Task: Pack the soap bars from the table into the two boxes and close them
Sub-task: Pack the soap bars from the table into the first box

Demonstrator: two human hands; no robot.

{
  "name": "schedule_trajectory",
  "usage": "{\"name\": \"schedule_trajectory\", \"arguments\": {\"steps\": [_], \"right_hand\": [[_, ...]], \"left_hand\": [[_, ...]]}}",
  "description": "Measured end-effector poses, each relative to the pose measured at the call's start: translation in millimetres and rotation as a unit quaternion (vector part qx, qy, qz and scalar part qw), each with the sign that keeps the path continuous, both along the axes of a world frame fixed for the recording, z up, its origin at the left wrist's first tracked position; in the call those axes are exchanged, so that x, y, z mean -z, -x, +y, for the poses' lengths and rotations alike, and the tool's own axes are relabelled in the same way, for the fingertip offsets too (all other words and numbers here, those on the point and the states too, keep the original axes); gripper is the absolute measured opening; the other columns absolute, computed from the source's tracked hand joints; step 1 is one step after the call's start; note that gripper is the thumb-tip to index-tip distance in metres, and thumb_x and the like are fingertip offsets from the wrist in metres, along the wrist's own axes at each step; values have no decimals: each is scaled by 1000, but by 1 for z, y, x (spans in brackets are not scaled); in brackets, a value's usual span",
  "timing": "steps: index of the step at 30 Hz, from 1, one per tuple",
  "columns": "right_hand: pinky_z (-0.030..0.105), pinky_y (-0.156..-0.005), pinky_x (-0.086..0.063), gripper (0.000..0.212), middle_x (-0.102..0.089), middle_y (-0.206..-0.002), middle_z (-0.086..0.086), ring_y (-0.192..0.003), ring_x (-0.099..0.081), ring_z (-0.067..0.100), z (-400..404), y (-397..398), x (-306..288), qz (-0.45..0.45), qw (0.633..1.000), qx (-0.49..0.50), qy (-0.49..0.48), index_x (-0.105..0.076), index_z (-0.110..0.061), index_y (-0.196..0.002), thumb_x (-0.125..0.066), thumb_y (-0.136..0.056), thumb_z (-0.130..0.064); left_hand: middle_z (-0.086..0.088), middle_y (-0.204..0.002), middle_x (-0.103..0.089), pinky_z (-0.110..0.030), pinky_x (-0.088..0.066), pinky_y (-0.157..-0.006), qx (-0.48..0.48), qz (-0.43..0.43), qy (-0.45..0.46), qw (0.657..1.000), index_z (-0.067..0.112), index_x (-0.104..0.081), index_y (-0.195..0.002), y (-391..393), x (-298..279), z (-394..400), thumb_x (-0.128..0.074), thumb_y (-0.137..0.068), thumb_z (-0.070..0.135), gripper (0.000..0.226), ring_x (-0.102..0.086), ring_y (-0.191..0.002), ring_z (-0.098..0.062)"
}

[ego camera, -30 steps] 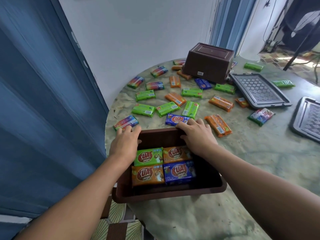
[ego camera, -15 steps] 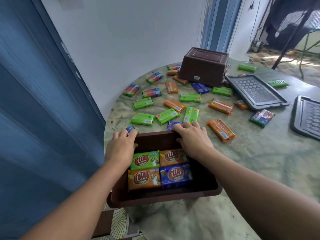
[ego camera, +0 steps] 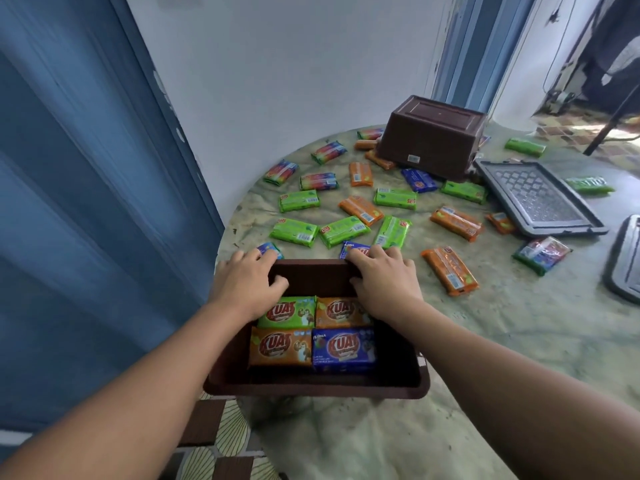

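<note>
An open brown box (ego camera: 311, 386) sits at the table's near edge with several wrapped soap bars lying flat in it, among them a blue one (ego camera: 343, 348) and an orange one (ego camera: 280, 346). My left hand (ego camera: 247, 282) grips the box's far left rim. My right hand (ego camera: 381, 282) grips the far right rim. Several green, orange, blue and rainbow bars lie scattered on the table beyond, such as a green bar (ego camera: 294, 232) and an orange bar (ego camera: 450, 270). A second brown box (ego camera: 429, 138) stands upside down at the back.
Two dark lids lie on the right: one (ego camera: 536, 199) beside the upturned box, another (ego camera: 623, 261) at the frame's right edge. The round table (ego camera: 485, 358) has a green marbled cover. A blue door is on the left, a white wall behind.
Both hands stay on the box's far rim. The box has come slightly toward me, covering more of the two blue bars behind it. The camera has shifted.
</note>
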State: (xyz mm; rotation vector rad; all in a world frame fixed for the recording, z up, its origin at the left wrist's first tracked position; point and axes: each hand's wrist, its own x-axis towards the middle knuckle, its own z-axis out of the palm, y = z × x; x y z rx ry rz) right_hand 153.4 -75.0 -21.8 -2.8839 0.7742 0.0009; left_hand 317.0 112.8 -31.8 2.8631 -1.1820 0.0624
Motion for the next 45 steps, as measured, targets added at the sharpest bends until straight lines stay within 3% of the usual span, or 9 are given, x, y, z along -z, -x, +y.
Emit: {"name": "schedule_trajectory", "arguments": {"steps": [3,6,13,16,23,28,33,38,45], "right_hand": [[51,-101,-38,52,-62,-127,2,-124,-50,32,-3,-9,-10,-16,998,25,-46,-60,-38,-126,-29,-98,-70],[45,-96,-47,65,-70,-119,4,-113,-61,31,-16,-33,-21,-13,992,52,-117,-70,-30,-116,-21,-100,-69],[36,-82,-50,40,-68,-121,10,-102,-59,29,-58,-91,-16,134,981,50,-130,-67,-17,-121,-56,-98,-47],[37,-88,-55,46,-67,-121,10,-107,-62,30,-67,-104,-1,176,974,61,-131,-65,-15,-125,-73,-87,-39],[47,-94,-54,63,-58,-133,12,-119,-55,35,-80,-117,36,217,972,61,-62,-52,-18,-136,-81,-82,-28],[46,-90,-53,52,-59,-128,9,-116,-56,32,-78,-119,41,209,976,61,-12,-56,-18,-131,-77,-85,-29],[40,-72,-54,78,-47,-133,12,-101,-60,32,-67,-121,26,125,985,103,-55,-47,-19,-132,-79,-74,-59],[39,-67,-54,82,-43,-133,10,-91,-59,32,-47,-118,1,-13,994,94,-63,-38,-27,-139,-70,-73,-64],[37,-68,-51,79,-46,-130,2,-93,-60,28,-11,-85,-23,-124,989,47,-65,-39,-27,-141,-63,-76,-64]], "left_hand": [[-2,-107,-65,-41,-37,-80,-12,41,6,999,26,-59,-92,-8,-14,-10,-31,-94,51,38,-55,-106,-28],[-3,-95,-63,-36,-41,-71,-46,132,36,989,22,-59,-79,-29,-26,-26,-31,-91,50,41,-56,-89,-27],[-5,-103,-67,-35,-51,-78,-28,161,-50,985,20,-61,-100,-102,-15,-62,-66,-88,43,27,-62,-95,-26],[-9,-111,-64,-34,-50,-77,-25,163,-134,977,16,-58,-112,-122,1,-69,-78,-75,45,51,-61,-101,-29],[-9,-107,-60,-38,-57,-82,-1,166,-244,956,18,-54,-100,-137,39,-76,-79,-62,46,54,-60,-95,-29],[-11,-117,-54,-33,-47,-69,3,194,-207,959,18,-45,-106,-141,44,-73,-80,-71,41,54,-59,-93,-27],[-16,-131,-42,-34,-45,-73,-34,200,-83,976,20,-40,-131,-133,30,-72,-72,-72,57,76,-52,-91,-28],[-5,-105,-61,-37,-49,-67,-10,154,27,988,20,-38,-122,-112,-1,-75,-65,-72,67,74,-60,-88,-28],[-1,-96,-59,-36,-43,-61,56,83,113,988,25,-31,-115,-65,-40,-57,-67,-73,65,68,-60,-79,-28]]}}
